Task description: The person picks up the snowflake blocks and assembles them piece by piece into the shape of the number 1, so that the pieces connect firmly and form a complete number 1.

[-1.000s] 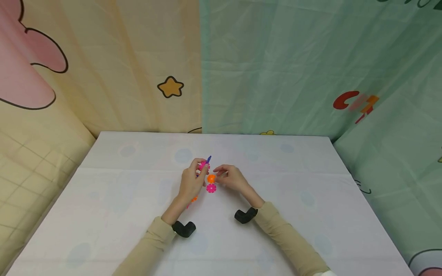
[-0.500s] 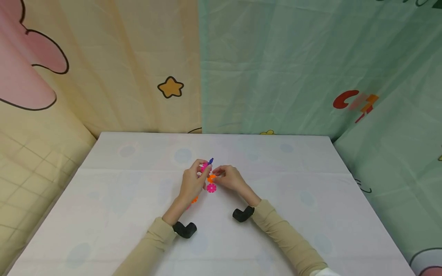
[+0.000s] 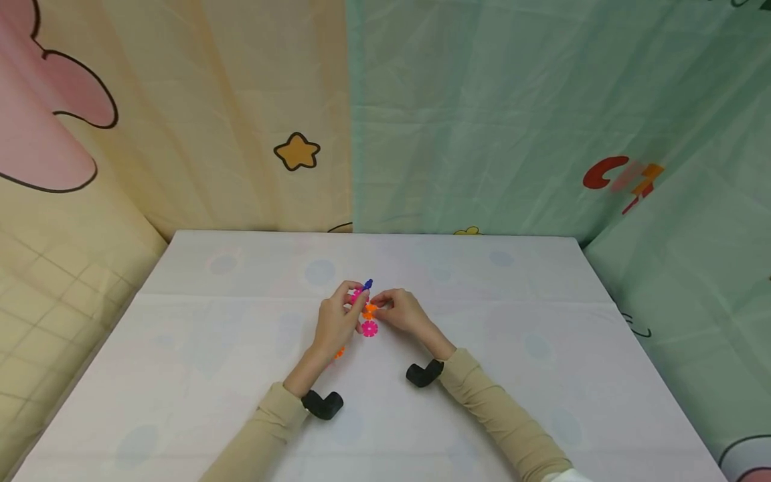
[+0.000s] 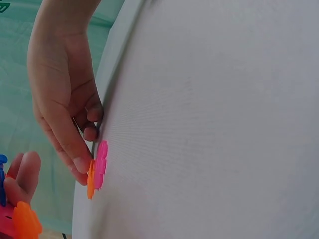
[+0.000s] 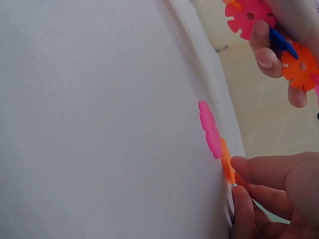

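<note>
My left hand [image 3: 337,316] holds a joined cluster of notched snowflake discs above the table. A pink disc [image 5: 241,15], a blue disc [image 5: 284,43] and an orange disc [image 5: 295,74] show between its fingers in the right wrist view. Another orange disc [image 3: 340,352] of it peeks out beneath the left wrist. Just right of that cluster, my right hand [image 3: 406,311] pinches a separate orange disc [image 5: 227,164] between thumb and fingers. A pink disc [image 3: 369,329] lies beside this orange one, nearer the person; the two overlap edge to edge in the left wrist view.
A white cloth with pale dots covers the table [image 3: 470,415]. Patterned curtains [image 3: 494,134] rise behind its far edge and at both sides. Black wrist mounts [image 3: 323,405] stick inward from each sleeve cuff.
My right hand has edged left, and its fingertips have come onto the orange disc. The left hand with its cluster has shifted slightly right and toward the person.
</note>
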A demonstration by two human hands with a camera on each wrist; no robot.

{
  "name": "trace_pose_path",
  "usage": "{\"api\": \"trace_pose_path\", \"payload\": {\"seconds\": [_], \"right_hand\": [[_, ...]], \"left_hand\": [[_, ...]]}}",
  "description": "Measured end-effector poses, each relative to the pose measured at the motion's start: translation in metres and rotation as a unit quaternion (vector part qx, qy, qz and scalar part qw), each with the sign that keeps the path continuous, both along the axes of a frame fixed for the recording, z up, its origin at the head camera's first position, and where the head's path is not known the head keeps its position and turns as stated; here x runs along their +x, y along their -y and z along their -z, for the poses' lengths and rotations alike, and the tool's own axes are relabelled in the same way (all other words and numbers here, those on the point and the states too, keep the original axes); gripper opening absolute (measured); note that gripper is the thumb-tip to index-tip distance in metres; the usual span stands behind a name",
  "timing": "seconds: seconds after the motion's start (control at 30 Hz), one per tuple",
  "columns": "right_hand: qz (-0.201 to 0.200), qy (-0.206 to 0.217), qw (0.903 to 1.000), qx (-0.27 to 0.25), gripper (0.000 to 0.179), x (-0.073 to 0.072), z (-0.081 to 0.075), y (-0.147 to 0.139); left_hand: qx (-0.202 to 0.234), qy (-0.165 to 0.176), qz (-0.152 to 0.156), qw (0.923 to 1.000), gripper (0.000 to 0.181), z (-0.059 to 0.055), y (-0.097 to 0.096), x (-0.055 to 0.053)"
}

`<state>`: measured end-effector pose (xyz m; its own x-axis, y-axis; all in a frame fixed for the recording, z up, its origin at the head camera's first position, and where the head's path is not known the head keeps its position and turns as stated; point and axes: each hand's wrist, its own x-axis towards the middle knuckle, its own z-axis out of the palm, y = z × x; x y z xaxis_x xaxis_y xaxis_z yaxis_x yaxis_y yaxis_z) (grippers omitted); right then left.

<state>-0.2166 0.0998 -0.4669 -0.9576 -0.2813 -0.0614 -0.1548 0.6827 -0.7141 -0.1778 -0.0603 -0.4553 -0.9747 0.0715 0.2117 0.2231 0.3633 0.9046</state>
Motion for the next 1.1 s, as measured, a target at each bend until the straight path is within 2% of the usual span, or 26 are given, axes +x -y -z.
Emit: {"api": "trace_pose_path", "payload": {"seconds": [0.27, 0.43, 0.6, 0.9, 1.1], "right_hand": [[-0.017, 0.011, 0.9998, 0.001, 0.023, -0.0018, -0.0013, -0.0013], [-0.027, 0.009, 0.9996, -0.002, 0.022, -0.0020, -0.0017, -0.0019], [-0.018, 0.014, 0.9995, -0.021, 0.021, -0.0009, -0.0017, -0.0024], [-0.006, 0.023, 0.9986, -0.046, 0.019, 0.0044, 0.0003, -0.0055], [-0.007, 0.030, 0.9984, -0.046, 0.019, 0.0018, 0.0016, -0.0062]], "left_hand": [[0.008, -0.016, -0.011, 0.9998, 0.023, 0.0019, 0.0022, -0.0021], [-0.003, -0.039, -0.039, 0.9985, 0.024, 0.0014, 0.0042, -0.0031], [-0.020, -0.066, -0.064, 0.9956, 0.023, 0.0015, 0.0054, -0.0032], [-0.014, -0.073, -0.060, 0.9954, 0.024, 0.0009, 0.0034, -0.0007], [-0.009, -0.075, -0.054, 0.9957, 0.026, 0.0013, 0.0023, -0.0005]]}}
